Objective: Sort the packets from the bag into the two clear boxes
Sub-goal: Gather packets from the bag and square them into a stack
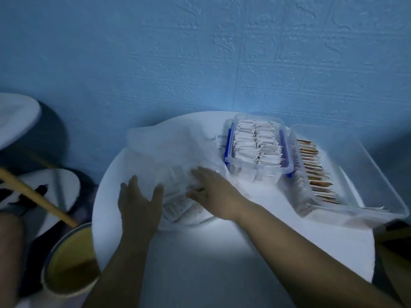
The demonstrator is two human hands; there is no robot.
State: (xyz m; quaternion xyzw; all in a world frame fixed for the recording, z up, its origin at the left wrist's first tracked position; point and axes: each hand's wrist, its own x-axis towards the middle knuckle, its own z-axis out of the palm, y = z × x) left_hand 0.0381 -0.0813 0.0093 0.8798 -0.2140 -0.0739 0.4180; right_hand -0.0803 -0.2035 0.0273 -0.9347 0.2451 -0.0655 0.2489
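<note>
The left hand [139, 203] is lying open, fingers spread, against the near side of the white plastic bag [171, 147]. The right hand [214, 192] is reaching onto the bag, and whether it is pinching anything is unclear. Loose packets [178, 207] are showing through the bag between them. Beside the bag, the small blue-latched box [255, 173] is holding white packets [255, 143] and the larger clear box [367, 174] is holding brown packets [315, 170], all sitting on the round table [222, 252].
</note>
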